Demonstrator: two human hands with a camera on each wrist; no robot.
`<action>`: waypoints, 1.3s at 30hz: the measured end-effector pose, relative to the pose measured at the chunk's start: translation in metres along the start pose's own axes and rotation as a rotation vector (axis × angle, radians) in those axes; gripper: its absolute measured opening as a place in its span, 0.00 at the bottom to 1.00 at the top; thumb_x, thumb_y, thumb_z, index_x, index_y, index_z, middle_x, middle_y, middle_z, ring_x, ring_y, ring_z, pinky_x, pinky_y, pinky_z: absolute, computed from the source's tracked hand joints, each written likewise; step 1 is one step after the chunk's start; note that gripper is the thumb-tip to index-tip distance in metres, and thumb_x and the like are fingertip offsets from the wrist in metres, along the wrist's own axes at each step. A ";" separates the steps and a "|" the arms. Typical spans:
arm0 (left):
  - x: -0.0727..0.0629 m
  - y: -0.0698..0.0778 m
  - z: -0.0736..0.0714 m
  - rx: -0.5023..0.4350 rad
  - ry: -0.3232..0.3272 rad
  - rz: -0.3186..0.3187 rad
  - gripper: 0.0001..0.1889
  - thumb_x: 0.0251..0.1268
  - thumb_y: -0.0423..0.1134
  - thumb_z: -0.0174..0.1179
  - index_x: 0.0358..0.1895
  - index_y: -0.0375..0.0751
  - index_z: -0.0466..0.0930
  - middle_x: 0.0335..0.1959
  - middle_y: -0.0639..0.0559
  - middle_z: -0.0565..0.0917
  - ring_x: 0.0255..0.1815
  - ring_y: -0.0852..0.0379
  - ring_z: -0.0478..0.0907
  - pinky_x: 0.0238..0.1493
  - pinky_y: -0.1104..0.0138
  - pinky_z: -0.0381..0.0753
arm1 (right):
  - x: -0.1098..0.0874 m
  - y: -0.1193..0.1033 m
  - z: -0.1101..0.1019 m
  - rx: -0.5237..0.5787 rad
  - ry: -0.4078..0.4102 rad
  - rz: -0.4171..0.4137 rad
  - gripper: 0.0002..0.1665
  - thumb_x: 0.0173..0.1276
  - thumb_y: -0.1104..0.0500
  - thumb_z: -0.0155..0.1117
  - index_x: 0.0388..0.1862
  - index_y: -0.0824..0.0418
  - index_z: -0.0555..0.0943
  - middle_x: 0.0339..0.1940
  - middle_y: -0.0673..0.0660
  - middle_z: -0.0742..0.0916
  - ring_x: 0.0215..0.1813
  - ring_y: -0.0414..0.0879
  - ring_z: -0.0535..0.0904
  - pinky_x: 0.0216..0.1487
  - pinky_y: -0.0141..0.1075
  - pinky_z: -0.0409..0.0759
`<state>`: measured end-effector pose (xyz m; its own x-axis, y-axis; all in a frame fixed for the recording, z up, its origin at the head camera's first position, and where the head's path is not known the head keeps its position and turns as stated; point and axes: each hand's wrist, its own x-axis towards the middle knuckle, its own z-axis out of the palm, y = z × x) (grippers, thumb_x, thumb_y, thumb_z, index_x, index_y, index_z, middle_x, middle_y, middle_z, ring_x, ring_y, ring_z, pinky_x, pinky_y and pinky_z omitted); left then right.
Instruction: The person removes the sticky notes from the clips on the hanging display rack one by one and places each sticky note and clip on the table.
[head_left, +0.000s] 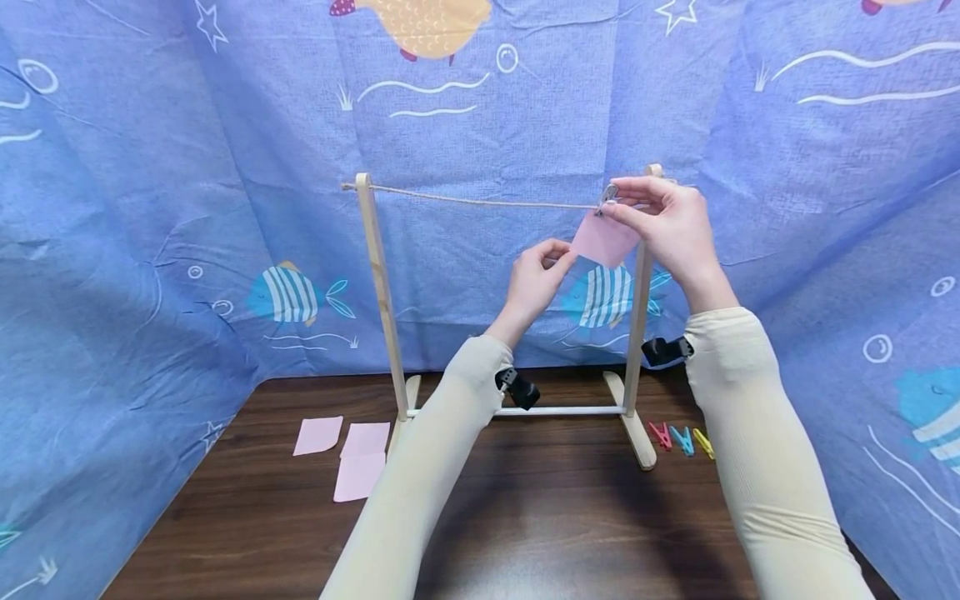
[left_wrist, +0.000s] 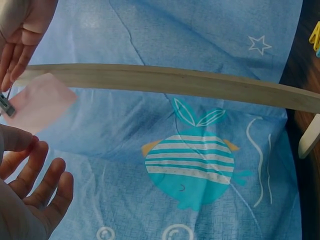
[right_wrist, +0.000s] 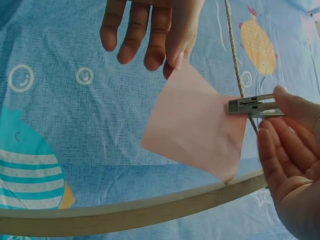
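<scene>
A pink paper square hangs at a slant by the rope, close to the right post of a wooden frame. My left hand pinches one corner of the paper between thumb and forefinger, its other fingers loosely bent. With thumb and fingers, my right hand grips the handles of a grey clothespin. The clothespin's nose lies over the paper's upper edge and the rope. In the left wrist view the paper and the clothespin show only partly past my hand.
Three pink paper squares lie on the dark wooden table, left of the frame. Red, blue and yellow clothespins lie by its right foot. A blue fish-patterned cloth hangs behind.
</scene>
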<state>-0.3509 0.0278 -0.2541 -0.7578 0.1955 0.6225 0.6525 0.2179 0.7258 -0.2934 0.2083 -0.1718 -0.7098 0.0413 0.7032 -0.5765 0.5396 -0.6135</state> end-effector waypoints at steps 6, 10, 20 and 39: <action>0.000 -0.002 -0.001 0.011 0.001 0.006 0.12 0.75 0.43 0.60 0.50 0.40 0.86 0.43 0.50 0.87 0.37 0.59 0.82 0.37 0.68 0.78 | -0.002 0.000 0.007 0.068 0.073 -0.081 0.16 0.63 0.58 0.76 0.48 0.64 0.88 0.45 0.54 0.91 0.42 0.30 0.86 0.46 0.24 0.81; 0.001 -0.002 -0.003 0.017 0.011 0.002 0.11 0.74 0.43 0.61 0.50 0.42 0.86 0.43 0.50 0.87 0.38 0.59 0.83 0.38 0.68 0.79 | -0.002 0.001 0.011 0.175 0.126 -0.129 0.12 0.62 0.64 0.75 0.44 0.68 0.88 0.46 0.57 0.90 0.43 0.34 0.87 0.48 0.27 0.82; -0.003 -0.006 -0.010 0.018 0.006 0.015 0.11 0.74 0.44 0.60 0.49 0.42 0.86 0.42 0.51 0.87 0.34 0.60 0.82 0.36 0.69 0.78 | -0.003 -0.002 0.016 0.457 0.235 -0.192 0.11 0.59 0.73 0.73 0.42 0.70 0.88 0.43 0.57 0.90 0.45 0.43 0.88 0.52 0.31 0.83; -0.013 -0.016 -0.036 0.006 0.011 -0.018 0.12 0.74 0.41 0.60 0.49 0.37 0.85 0.39 0.44 0.88 0.38 0.50 0.85 0.32 0.70 0.77 | -0.022 0.002 0.006 0.483 0.186 -0.090 0.22 0.63 0.67 0.74 0.56 0.66 0.82 0.45 0.55 0.86 0.41 0.43 0.84 0.44 0.27 0.82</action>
<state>-0.3520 -0.0130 -0.2635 -0.7695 0.1807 0.6126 0.6386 0.2272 0.7352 -0.2813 0.2036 -0.1911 -0.5902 0.1843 0.7860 -0.7841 0.1008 -0.6124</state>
